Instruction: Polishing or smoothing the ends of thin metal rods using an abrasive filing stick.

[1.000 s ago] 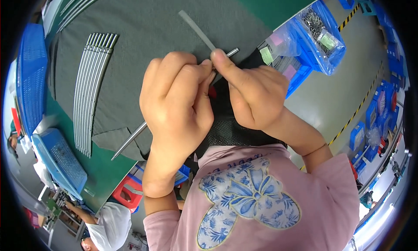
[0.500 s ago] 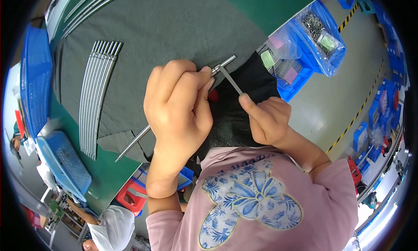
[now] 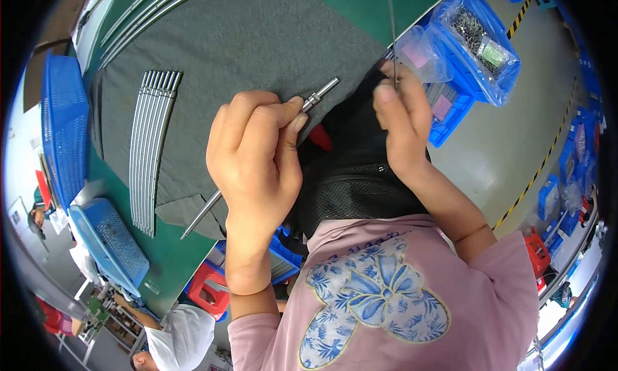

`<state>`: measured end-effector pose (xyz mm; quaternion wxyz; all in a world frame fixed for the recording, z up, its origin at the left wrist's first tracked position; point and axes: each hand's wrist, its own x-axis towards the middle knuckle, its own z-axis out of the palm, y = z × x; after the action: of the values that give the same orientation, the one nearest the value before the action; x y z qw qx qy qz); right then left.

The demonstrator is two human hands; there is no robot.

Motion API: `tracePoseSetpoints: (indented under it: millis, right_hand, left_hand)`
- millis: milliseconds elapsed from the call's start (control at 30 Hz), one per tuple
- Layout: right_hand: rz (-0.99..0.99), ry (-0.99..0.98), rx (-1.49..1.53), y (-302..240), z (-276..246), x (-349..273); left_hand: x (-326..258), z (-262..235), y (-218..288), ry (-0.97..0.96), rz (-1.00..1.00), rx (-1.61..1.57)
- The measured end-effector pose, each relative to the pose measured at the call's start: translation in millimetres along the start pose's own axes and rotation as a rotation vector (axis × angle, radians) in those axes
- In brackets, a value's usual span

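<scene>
Held rod: slim silver metal rod [image 3: 322, 92] with a ringed collar near its upper end, centre of the frame, in the left hand [image 3: 254, 149].
Left grip: thumb and fingers pinched closed on the rod just below the collar; palm hides the rod's middle.
Rod axis: slanting, lower left to upper right; short collared end pokes out past the fingertips, longer plain end comes out by the wrist.
Right grip: right hand [image 3: 407, 116], right of centre, blurred, fingers closed on a thin grey strip [image 3: 393, 39]; exact finger placement can't be told.
Strip axis: near vertical, pointing to the top of the frame, apart from the rod.
Key relation: collared end lies left of the right grip and slightly lower or level; gap between them; left hand nearer, in contact.
Rod row: bundle of silver metal rods [image 3: 149, 155] side by side, left of centre, well apart from both hands.
Under them: dark grey cloth [image 3: 232, 49] over the green surface [image 3: 168, 258].
Right edge stuff: blue plastic bin [image 3: 512, 71] with bagged small metal parts [image 3: 468, 26], upper right.
</scene>
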<state>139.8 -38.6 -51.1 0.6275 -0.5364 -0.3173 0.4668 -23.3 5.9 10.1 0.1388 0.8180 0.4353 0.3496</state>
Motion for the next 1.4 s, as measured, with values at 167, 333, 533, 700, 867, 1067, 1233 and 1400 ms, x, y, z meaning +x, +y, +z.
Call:
tracePoseSetpoints:
  millis: [167,333,533,700,867,1067,1233,1400]
  right_hand:
    - [0.089,-0.065,0.039,-10.4,4.1,-2.5]
    - [-0.365,-0.029,-0.480,-34.5,35.5,9.8]
    - [-0.670,0.156,-0.724,-21.5,47.8,15.9]
    - [-0.628,0.228,-0.712,-19.6,30.4,19.2]
    - [-0.663,0.187,-0.721,-10.8,37.1,15.2]
    - [-0.337,0.260,-0.352,-18.3,-9.6,15.5]
    - [-0.111,-0.084,0.019,-20.1,-3.6,-10.1]
    - [0.140,-0.550,0.196,-19.3,46.6,-38.3]
  left_hand:
    - [-0.5,-1.7,-1.1,-0.013,0.005,0.003]
    - [-1.4,1.8,-3.6,0.021,0.034,-0.001]
    - [-0.9,4.9,-4.2,0.043,0.053,-0.014]
    - [-1.4,4.0,-2.7,0.042,0.039,-0.012]
    - [-0.2,6.1,-2.1,0.046,0.058,-0.006]
    - [-4.3,-3.5,2.5,0.022,0.045,0.161]
    - [-10.4,-81.3,36.5,0.336,-0.014,0.368]
    - [-31.4,-181.7,76.2,1.044,0.449,-0.731]
